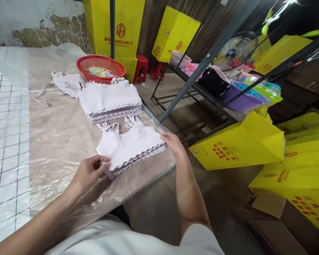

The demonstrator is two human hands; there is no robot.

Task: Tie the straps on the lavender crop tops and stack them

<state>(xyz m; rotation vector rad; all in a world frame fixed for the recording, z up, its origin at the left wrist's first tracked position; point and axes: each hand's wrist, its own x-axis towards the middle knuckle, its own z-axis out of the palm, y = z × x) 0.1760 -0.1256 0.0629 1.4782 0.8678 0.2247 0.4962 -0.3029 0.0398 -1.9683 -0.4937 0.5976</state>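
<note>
A stack of white strappy tops (134,143) with wavy hems lies near the corner of the plastic-covered table (61,141). My left hand (91,170) is at the stack's left corner, thumb and fingers closed on the edge of the top piece. At the right corner, my right hand (172,141) pinches the same top, thumb above and fingers partly hidden. Behind it sits a taller pile of white garment pieces (110,97) with scalloped edges. One loose white piece (69,83) with trailing straps rests beside that pile.
A red basket (81,65) holding cords stands at the table's far end. To the right is a metal rack (191,85) carrying a purple tub (241,97) and other bins. Yellow boxes (236,145) occupy the floor at right. A gridded white sheet (7,141) covers the table's left side.
</note>
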